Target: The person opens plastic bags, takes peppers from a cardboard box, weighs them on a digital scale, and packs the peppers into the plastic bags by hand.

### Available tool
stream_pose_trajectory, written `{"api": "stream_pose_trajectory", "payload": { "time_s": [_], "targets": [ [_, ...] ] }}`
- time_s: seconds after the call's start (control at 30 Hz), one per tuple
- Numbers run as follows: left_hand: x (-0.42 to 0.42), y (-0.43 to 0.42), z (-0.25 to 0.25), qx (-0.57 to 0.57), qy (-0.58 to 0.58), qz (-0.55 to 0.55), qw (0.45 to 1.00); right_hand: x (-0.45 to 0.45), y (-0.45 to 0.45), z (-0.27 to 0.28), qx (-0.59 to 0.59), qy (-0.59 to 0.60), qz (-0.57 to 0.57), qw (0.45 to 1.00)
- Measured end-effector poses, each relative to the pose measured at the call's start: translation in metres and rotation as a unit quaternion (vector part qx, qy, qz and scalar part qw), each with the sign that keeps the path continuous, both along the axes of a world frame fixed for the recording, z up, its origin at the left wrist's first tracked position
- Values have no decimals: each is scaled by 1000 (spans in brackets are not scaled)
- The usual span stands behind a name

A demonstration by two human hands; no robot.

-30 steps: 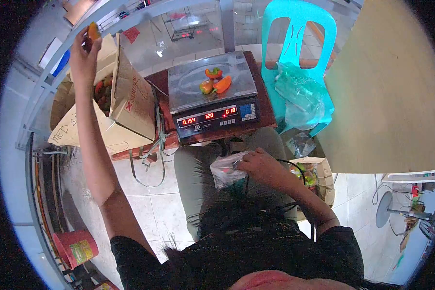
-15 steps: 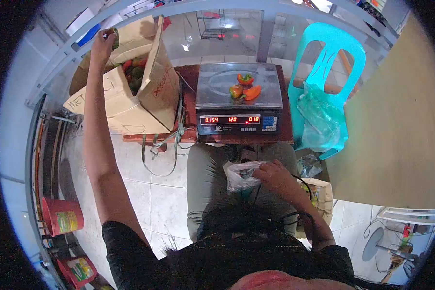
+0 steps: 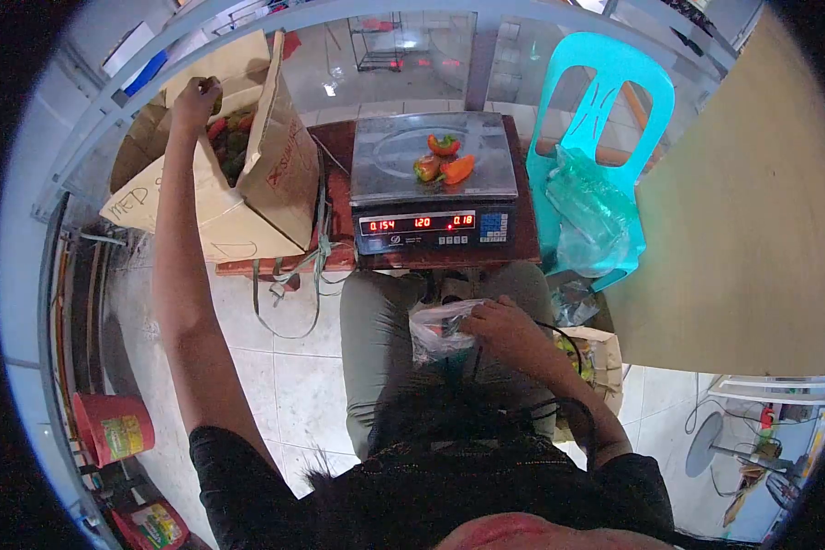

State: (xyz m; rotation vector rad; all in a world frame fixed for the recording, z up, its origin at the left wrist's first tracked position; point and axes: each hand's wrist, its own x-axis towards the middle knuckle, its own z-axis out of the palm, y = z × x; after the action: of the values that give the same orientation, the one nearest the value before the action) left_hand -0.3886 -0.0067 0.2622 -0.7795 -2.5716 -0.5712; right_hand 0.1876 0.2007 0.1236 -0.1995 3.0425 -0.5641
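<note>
My left hand (image 3: pixel 194 103) is closed on a dark green pepper (image 3: pixel 214 95) above the open cardboard box (image 3: pixel 284 183), which has red and green peppers (image 3: pixel 234 147) inside. Over my lap, my right hand (image 3: pixel 499 326) grips the rim of a clear plastic bag (image 3: pixel 438 328); its contents are hard to make out. Orange and red peppers (image 3: pixel 456 169) lie on the metal plate of a digital scale (image 3: pixel 385 174), whose display reads 0.154, 1.20 and 0.18.
A turquoise chair (image 3: pixel 655 137) with green and clear plastic bags (image 3: pixel 588 215) stands right of the scale. Below it is another box (image 3: pixel 607 367) of vegetables. A wooden board (image 3: pixel 715 238) stands at the right, red buckets (image 3: pixel 115 429) at the lower left.
My left hand held an orange pepper high beside the box; now it holds a dark green one, lower over the box opening. My right hand stays at the bag. The camera view has shifted.
</note>
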Motion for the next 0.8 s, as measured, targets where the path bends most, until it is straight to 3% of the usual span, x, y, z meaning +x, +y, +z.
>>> {"api": "stream_pose_trajectory", "payload": {
  "time_s": [0.27, 0.37, 0.43, 0.47, 0.5, 0.57, 0.63, 0.8],
  "targets": [
    [-19, -7, -21, 4, 33, -6, 999, 4, 6, -14, -42, -10, -14, 999],
    [49, 29, 21, 116, 96, -5, 989, -2, 9, -14, -31, -27, -5, 999],
    [108, 58, 33, 232, 120, -147, 954, -2, 8, -14, -34, -23, -4, 999],
    [133, 72, 29, 213, 143, -152, 954, -1, 7, -13, -40, -12, -7, 999],
    [165, 92, 21, 234, 117, -213, 941, -2, 6, -13, -47, -1, -10, 999],
    [203, 123, -8, 138, 101, -274, 946, -6, 7, -13, -45, -14, 3, 999],
    [230, 151, -45, 45, 80, -286, 954, -5, 6, -13, -38, -18, 5, 999],
    [215, 188, -150, -3, -45, -265, 963, 6, 12, -8, -45, -6, -21, 999]
  ]
}}
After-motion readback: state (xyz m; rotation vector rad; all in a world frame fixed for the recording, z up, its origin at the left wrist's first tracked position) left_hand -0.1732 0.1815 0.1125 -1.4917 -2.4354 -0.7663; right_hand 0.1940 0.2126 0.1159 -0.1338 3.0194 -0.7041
